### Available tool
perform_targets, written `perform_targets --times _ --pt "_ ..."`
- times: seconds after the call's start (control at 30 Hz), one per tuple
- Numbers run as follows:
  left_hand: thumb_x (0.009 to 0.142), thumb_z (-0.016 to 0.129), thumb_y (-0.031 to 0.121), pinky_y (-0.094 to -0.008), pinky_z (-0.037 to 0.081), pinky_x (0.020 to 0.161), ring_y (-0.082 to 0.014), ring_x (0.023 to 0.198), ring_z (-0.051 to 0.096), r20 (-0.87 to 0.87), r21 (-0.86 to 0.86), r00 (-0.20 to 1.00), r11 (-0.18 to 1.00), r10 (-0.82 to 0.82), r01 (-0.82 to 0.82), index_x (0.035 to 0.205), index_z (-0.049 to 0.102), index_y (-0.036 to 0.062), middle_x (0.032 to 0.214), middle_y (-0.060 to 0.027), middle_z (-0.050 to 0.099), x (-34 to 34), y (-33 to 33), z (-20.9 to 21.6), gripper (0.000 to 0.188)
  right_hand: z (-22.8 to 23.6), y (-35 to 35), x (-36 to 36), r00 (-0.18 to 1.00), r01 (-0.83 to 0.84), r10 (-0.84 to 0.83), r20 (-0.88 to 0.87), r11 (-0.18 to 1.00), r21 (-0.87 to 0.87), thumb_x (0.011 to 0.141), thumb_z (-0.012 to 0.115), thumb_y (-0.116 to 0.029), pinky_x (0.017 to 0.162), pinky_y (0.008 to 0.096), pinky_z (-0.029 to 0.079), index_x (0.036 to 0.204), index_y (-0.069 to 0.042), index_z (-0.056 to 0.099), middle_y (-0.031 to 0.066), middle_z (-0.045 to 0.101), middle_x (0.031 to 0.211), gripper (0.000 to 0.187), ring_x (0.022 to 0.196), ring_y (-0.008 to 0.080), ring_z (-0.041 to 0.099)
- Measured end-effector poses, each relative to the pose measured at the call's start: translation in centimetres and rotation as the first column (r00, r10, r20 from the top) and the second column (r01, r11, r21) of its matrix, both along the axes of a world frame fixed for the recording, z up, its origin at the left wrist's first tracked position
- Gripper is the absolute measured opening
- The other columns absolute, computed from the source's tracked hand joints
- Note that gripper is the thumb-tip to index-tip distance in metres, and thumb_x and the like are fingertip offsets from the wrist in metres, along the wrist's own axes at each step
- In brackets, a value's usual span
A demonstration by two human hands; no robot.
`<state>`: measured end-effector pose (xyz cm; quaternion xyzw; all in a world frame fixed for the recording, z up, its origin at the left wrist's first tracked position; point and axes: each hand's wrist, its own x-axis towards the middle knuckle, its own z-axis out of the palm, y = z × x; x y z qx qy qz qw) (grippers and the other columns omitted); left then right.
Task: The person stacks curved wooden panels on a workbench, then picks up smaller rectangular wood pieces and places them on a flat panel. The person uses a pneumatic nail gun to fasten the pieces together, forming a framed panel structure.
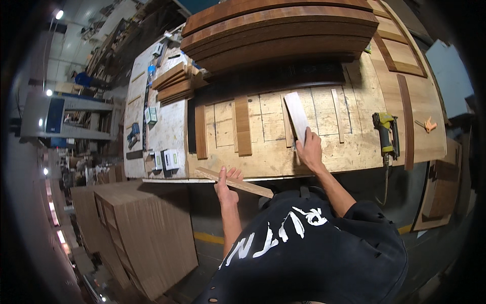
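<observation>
My left hand (228, 183) is closed around a narrow light-brown wooden strip (256, 189), which slants across the front edge of the workbench. In my right hand (310, 152) is the near end of a pale wooden slat (297, 112), tilted over the bench; the fingers are wrapped on its edge. Beside that slat lies a thin wooden strip (287, 121), partly covered by it. Another thin strip (338, 115) rests farther right. To the left, a pair of brown wooden slats (243, 126) lie side by side, and a single brown slat (201, 133) sits beyond them.
A tall stack of brown wooden panels (278, 33) stands at the back of the workbench (268, 164). On the right lie a yellow-and-black nail gun (386, 134) with a hose, a dark strip (405, 121) and an orange tool (429, 124). Stacked brown panels (152, 228) stand left of me.
</observation>
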<state>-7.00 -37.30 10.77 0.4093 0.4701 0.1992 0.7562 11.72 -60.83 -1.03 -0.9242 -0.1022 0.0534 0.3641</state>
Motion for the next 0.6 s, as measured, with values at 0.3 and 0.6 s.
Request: perform_targets --times 0.3,0.6 --pt "0.091 0.071 0.044 -0.0527 0.053 0.094 -0.0402 0.110 0.062 -0.046 0.037 0.971 0.972 0.233 -0.232 0.129 0.040 -0.0078 0.123 -0.0275 0.055 -3.3 -3.7 1.0 0.071 1.2 0.5 0.9 0.967 -0.227 0.204 -0.155 0.963 -0.147 0.076 0.078 -0.024 0.084 0.0533 0.050 0.142 0.000 0.037 0.0295 0.047 0.121 0.081 0.109 0.0458 0.050" --pt "0.091 0.071 0.040 -0.0534 0.053 0.094 -0.0410 0.111 0.062 -0.018 0.024 0.958 0.958 0.285 -0.285 0.131 0.040 -0.0061 0.122 -0.0279 0.056 -3.5 -5.7 1.8 0.068 0.4 -2.8 1.8 0.999 -0.049 0.045 -0.026 0.983 -0.174 0.076 0.075 -0.025 0.086 0.0534 0.050 0.144 -0.001 0.036 0.0297 0.046 0.121 0.082 0.111 0.0462 0.048"
